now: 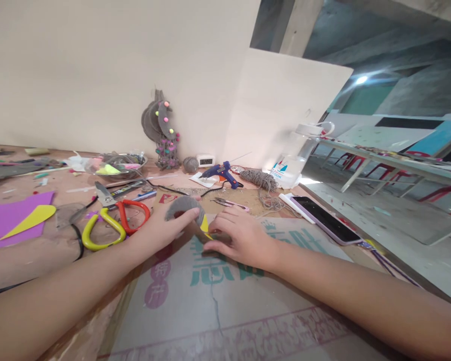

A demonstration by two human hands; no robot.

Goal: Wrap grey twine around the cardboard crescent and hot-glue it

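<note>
Crescent point(186, 203) is held over printed sheet point(184, 321), grey part pinched by left hand point(169, 223); right hand point(242, 233) is curled at yellow end point(204, 223), pinch cannot be told. Grey covering seems mostly done, yellow end left bare.

Place type: a craft workshop is indicated.
Landmark: a glue gun point(225, 174) is placed on a littered worktable point(83, 332).
Tools: scissors point(105, 196) are laid left of the glue gun.
Materials: grey yarn point(261, 179) is heaped just right of the glue gun; purple sheet point(15, 211) is laid well left.
Background: a long table point(389, 157) and red stools point(448, 194) are seen beyond the glue gun, rightward.
Ceiling: bare concrete point(376, 42) is exposed, above right of the glue gun.
</note>
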